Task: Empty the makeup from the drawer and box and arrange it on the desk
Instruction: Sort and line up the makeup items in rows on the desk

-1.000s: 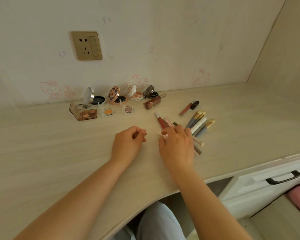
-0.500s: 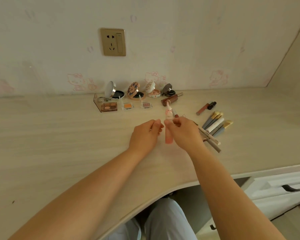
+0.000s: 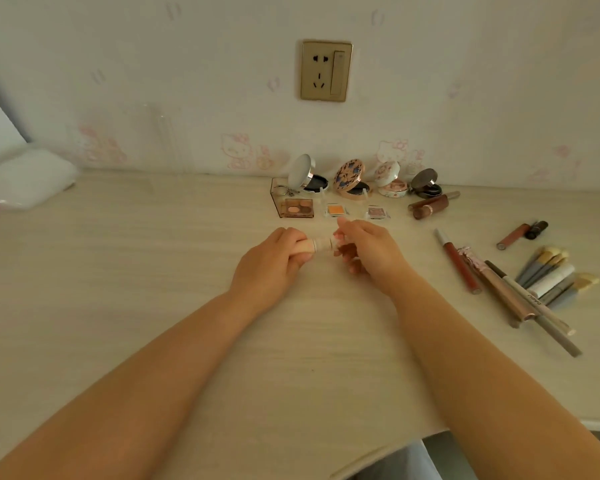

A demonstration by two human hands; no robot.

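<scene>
From the head camera, both hands are meeting over the middle of the worktop [image 3: 153, 271]. The left hand [image 3: 267, 268] is wrapping its curled fingers round one end of a small pale tube [image 3: 321, 244], and the right hand [image 3: 368, 249] is pinching the other end, so the tube is lying level between them, just above the wood.

Along the wall a row of open compacts is standing: a silver compact [image 3: 303, 174], a floral compact [image 3: 350, 180], a white patterned compact [image 3: 390, 181] and a dark compact [image 3: 426, 183]. In front of them are lying a clear-cased eyeshadow palette [image 3: 297, 206], an orange eyeshadow pan [image 3: 336, 210] and a mauve eyeshadow pan [image 3: 377, 212]. A brown lip tube [image 3: 430, 206] is resting just to the right of those.

Further right, a dark red lip gloss [image 3: 459, 265] is lying near a bundle of long pencils [image 3: 530, 303], with a cluster of makeup brushes [image 3: 551, 271] touching one another beside them. A small lipstick [image 3: 522, 233] is sitting apart, behind the brushes.

A gold wall socket [image 3: 325, 71] is showing above, and a white bundle [image 3: 25, 178] is sitting at the far left.
</scene>
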